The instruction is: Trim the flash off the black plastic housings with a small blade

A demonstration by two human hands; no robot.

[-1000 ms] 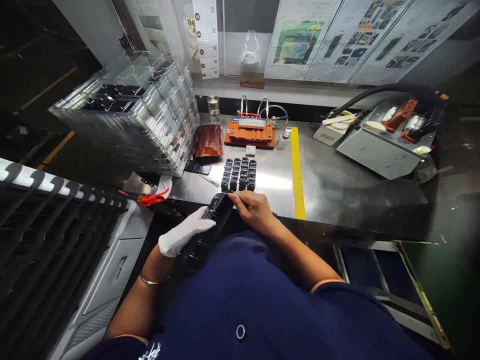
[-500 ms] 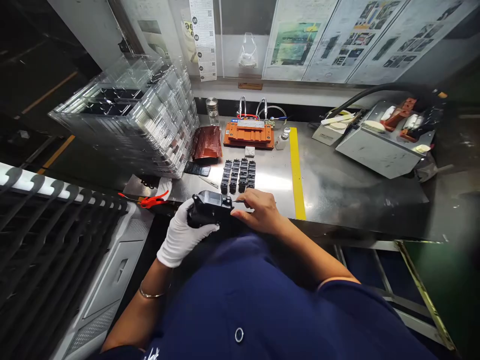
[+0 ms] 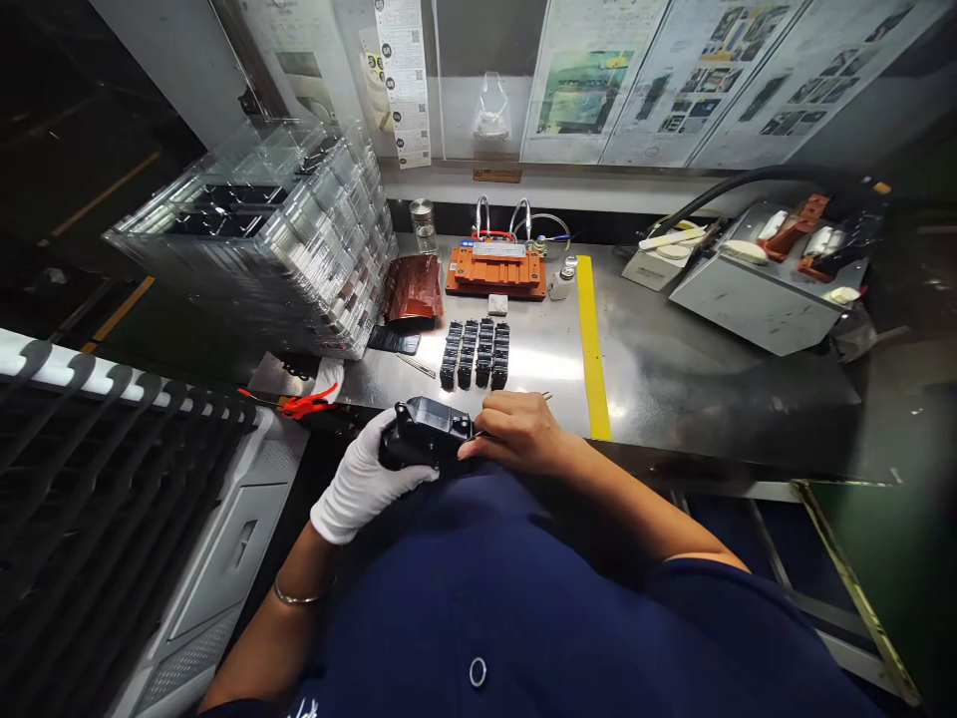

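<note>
My left hand (image 3: 366,479), in a white glove, grips a black plastic housing (image 3: 426,431) from its left side, the thumb along its near edge. The housing is held in front of my body at the bench's near edge. My bare right hand (image 3: 519,431) is closed on a thin metal tool (image 3: 548,396); its rear end sticks out behind the knuckles. The tool's front end meets the right end of the housing, partly hidden by my fingers, and its exact kind is unclear. Just beyond stand several rows of small black parts (image 3: 477,354) on the bench.
An orange fixture (image 3: 496,269) sits at the back, with a small bottle (image 3: 560,283) and a glass jar (image 3: 423,225) nearby. Stacked clear trays (image 3: 321,239) rise at the left. Red-handled cutters (image 3: 308,402) lie at the front left. Yellow tape (image 3: 590,349) crosses the bench; a grey machine (image 3: 763,284) stands right.
Both hands and the housing have come slightly nearer my body. My right fingers have curled further round the tool and turned it, so its rear end now shows behind the hand.
</note>
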